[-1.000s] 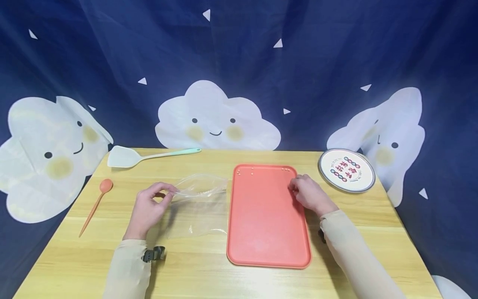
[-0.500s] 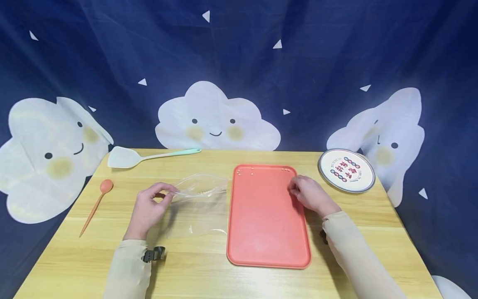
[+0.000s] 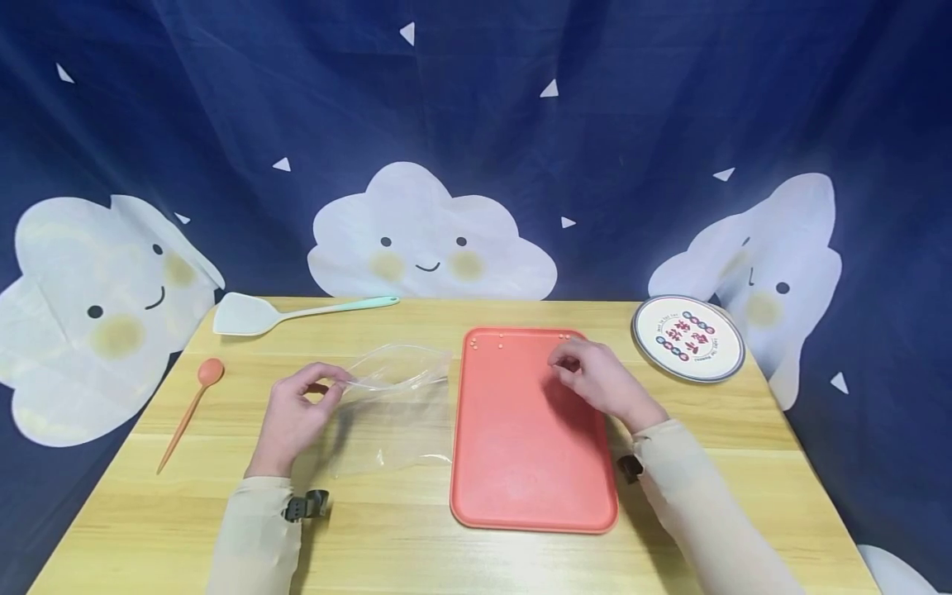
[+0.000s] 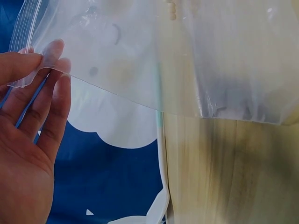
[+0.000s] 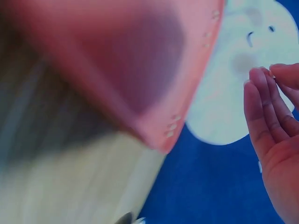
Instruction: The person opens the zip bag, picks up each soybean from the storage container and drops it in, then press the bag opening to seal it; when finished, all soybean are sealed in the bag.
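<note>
In the head view my left hand (image 3: pixel 297 417) pinches the left corner of a clear zip-top bag (image 3: pixel 390 430) between thumb and fingers, its mouth parted. A few small pale beans (image 4: pixel 172 10) show inside the bag in the left wrist view. My right hand (image 3: pixel 598 382) is over the upper right of a red tray (image 3: pixel 531 446), thumb and fingertips brought together. A tiny pale bean (image 5: pixel 273 75) shows at those fingertips in the right wrist view, mostly hidden. Several more beans (image 3: pixel 473 343) lie along the tray's far edge.
A white spatula with a mint handle (image 3: pixel 305 311) lies at the table's back left. Left of my left hand is an orange spoon (image 3: pixel 201 392). A round plate with red lettering (image 3: pixel 687 339) sits at the back right. A blue cloud-print curtain (image 3: pixel 483 107) hangs behind the table.
My right hand has lifted from the tray's right rim and moved left over the tray. The left hand and bag stay in place.
</note>
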`<state>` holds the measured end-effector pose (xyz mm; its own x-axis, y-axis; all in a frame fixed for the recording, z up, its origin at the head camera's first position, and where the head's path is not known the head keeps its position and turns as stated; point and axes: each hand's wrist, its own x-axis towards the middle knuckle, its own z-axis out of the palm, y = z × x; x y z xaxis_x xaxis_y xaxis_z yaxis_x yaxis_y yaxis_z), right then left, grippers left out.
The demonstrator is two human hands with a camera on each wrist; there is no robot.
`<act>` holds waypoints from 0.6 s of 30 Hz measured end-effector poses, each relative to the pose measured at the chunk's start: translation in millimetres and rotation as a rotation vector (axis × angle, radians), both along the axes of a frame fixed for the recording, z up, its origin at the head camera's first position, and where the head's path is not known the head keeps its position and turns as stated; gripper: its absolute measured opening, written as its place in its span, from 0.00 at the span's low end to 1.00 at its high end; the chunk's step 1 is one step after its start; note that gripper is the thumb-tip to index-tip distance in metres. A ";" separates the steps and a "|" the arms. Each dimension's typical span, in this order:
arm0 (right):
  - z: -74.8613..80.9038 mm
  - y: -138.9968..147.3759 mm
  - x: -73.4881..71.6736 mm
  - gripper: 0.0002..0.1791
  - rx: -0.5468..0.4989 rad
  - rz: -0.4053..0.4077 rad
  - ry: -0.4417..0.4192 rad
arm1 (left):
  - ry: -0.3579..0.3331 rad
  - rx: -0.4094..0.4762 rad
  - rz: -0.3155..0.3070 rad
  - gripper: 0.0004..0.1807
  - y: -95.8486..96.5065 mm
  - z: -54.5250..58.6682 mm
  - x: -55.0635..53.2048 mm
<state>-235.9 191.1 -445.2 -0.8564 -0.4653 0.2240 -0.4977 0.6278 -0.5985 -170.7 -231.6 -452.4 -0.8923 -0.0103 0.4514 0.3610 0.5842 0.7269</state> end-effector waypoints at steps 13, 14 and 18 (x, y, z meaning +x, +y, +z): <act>41.4 -63.2 12.5 0.06 -0.109 0.067 0.088 | 0.014 -0.016 -0.006 0.12 0.9 -1.1 -1.7; 43.1 -69.2 12.9 0.05 -0.102 0.074 0.092 | 0.015 -0.019 -0.007 0.12 1.2 -1.1 -1.8; 47.8 -90.6 13.5 0.06 -0.104 0.122 0.095 | 0.015 -0.024 -0.013 0.12 2.0 -1.2 -2.4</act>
